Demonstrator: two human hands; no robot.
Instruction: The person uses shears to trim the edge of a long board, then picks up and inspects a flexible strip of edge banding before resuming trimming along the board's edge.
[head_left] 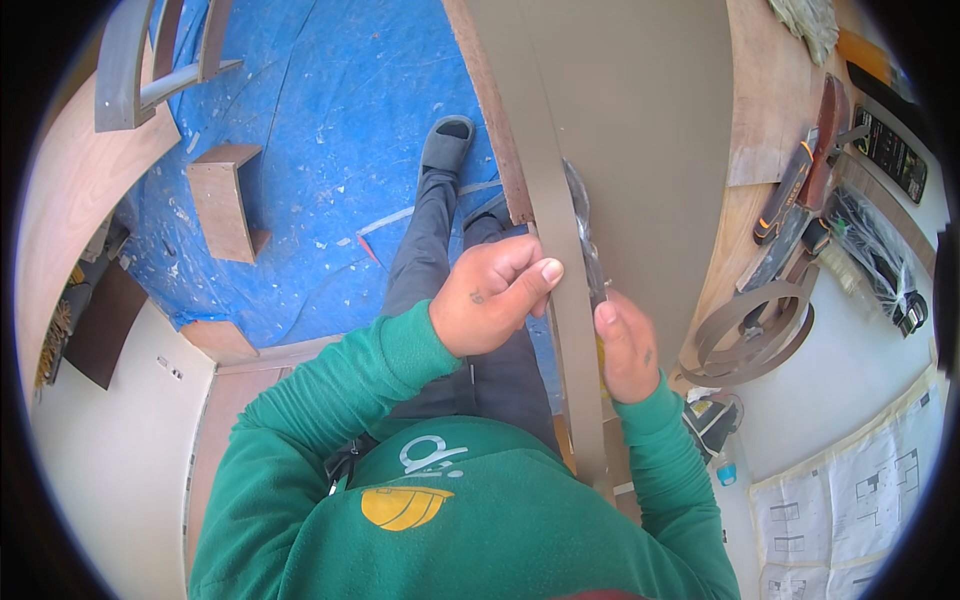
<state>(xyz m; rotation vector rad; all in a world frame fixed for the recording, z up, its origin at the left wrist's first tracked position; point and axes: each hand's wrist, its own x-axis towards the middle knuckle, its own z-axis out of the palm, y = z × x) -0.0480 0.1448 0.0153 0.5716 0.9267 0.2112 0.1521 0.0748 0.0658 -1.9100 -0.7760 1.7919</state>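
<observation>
A long taupe edging strip [555,215] runs along the edge of a large taupe board [650,120], whose raw brown edge [497,130] shows on the left. My left hand [495,292] is closed, with thumb and fingers pinching the strip from its left side. My right hand [628,345] is on the strip's other side, its fingers curled around a dark, shiny metal hand tool [590,250]. That tool lies close along the strip; its kind I cannot make out. Some yellow shows below it, beside my palm.
Blue sheeting [330,110] covers the floor, with a small wooden piece [222,205] on it. To the right are an orange-and-black knife [783,192], a coiled taupe strip [750,335], a plastic bag [875,245] and paper drawings [850,500]. Curved grey pieces [125,75] stand upper left.
</observation>
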